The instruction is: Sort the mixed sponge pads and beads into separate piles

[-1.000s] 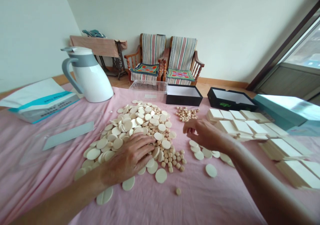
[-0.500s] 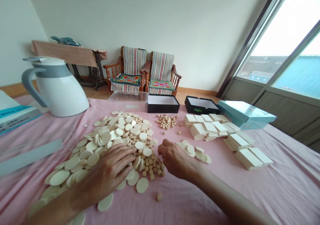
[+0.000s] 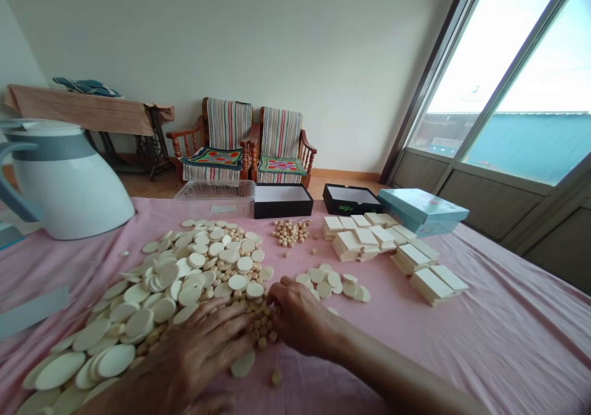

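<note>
Nearest me, I have the left hand (image 3: 198,353) palm down over the near right part of the disc pile (image 3: 161,279), fingers loosely spread; I can't make out anything gripped in it. A single wooden bead (image 3: 276,377) sits on the pink cloth (image 3: 392,341) just right of it. My right hand (image 3: 295,316) is curled, fingertips down beside the small beads (image 3: 262,329) at the pile's right edge; whether it has hold of one, I cannot tell from this view. Just past that hand lies a loose group of discs (image 3: 333,279), with stacked rectangular tiles (image 3: 369,236) farther off to the right and a separate bead cluster (image 3: 290,233) left of them. Along the far side I see a clear plastic tray (image 3: 217,196), two black boxes (image 3: 283,205) and a pale blue box (image 3: 422,209); a white jug (image 3: 69,181) stands far left. Beyond are two armchairs (image 3: 226,132).
</note>
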A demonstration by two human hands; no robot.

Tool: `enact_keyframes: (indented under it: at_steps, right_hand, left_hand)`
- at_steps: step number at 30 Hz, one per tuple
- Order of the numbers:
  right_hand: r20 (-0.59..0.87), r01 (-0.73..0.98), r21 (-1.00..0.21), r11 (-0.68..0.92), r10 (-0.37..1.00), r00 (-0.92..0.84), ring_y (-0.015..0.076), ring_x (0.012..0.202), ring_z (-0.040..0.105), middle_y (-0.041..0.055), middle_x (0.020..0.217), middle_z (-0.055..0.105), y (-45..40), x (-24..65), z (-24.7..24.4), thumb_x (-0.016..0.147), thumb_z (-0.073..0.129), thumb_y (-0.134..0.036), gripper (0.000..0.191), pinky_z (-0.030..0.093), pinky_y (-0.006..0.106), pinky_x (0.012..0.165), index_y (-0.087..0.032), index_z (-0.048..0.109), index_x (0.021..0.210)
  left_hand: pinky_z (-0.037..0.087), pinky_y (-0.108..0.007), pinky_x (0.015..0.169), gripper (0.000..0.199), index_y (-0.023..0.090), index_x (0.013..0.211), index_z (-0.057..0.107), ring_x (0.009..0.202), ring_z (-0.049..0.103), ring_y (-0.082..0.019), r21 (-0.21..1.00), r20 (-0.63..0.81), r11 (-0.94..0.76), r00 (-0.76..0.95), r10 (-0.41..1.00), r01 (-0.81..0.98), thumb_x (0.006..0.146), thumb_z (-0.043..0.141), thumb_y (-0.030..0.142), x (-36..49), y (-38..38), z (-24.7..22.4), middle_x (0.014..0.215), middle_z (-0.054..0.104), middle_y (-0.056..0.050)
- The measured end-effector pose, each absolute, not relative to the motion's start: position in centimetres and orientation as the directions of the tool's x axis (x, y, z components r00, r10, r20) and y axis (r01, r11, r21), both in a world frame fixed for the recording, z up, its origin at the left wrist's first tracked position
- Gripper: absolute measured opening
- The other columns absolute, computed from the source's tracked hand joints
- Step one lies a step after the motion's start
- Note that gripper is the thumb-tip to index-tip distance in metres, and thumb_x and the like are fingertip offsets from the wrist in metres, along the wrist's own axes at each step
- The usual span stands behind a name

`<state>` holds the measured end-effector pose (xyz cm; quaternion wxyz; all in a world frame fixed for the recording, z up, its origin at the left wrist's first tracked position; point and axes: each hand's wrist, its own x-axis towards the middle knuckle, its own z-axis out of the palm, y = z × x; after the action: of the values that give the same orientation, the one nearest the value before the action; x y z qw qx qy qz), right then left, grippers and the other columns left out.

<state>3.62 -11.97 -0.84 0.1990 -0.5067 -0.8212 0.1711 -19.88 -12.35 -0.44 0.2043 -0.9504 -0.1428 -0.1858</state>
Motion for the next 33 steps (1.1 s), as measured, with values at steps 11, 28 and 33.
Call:
enact_keyframes:
  at_steps: [11,28,33]
  right_hand:
    - [0.281,0.547,-0.682,0.485,0.864,-0.417,0.0103,0.073,0.057,0.0046,0.095,0.059,-11.5,3.1,-1.5,0.073,0.049,-0.002,0.033,0.045,0.02,0.068,-0.017,0.065,0.098]
    - [0.303,0.549,-0.637,0.541,0.831,-0.467,0.0141,0.093,0.056,0.0041,0.096,0.058,-11.9,3.0,-2.5,0.076,0.049,-0.003,0.028,0.044,0.022,0.08,-0.019,0.061,0.096]
    - [0.33,0.507,-0.656,0.56,0.816,-0.474,0.0136,0.093,0.056,0.0034,0.099,0.057,-11.9,2.9,-2.6,0.076,0.049,-0.002,0.03,0.044,0.022,0.081,-0.02,0.061,0.097]
  left_hand:
    - [0.023,-0.032,0.119,0.033,0.023,0.123,0.06,0.121,0.051,-0.018,-0.256,0.49,-0.912,0.856,0.162,0.319,0.09,0.054,0.028,-18.8,-12.3,-1.1,0.123,0.064,-0.003]
    - [0.027,-0.037,0.115,0.015,0.022,0.103,0.065,0.105,0.06,-0.017,-0.021,0.608,-0.922,0.737,0.295,0.387,0.093,0.055,0.026,-18.8,-12.3,-2.8,0.101,0.07,-0.001]
    - [0.035,-0.037,0.11,0.015,0.021,0.099,0.066,0.101,0.06,-0.016,0.011,0.602,-0.915,0.728,0.327,0.402,0.093,0.053,0.018,-18.4,-12.5,-3.0,0.096,0.068,-0.001]
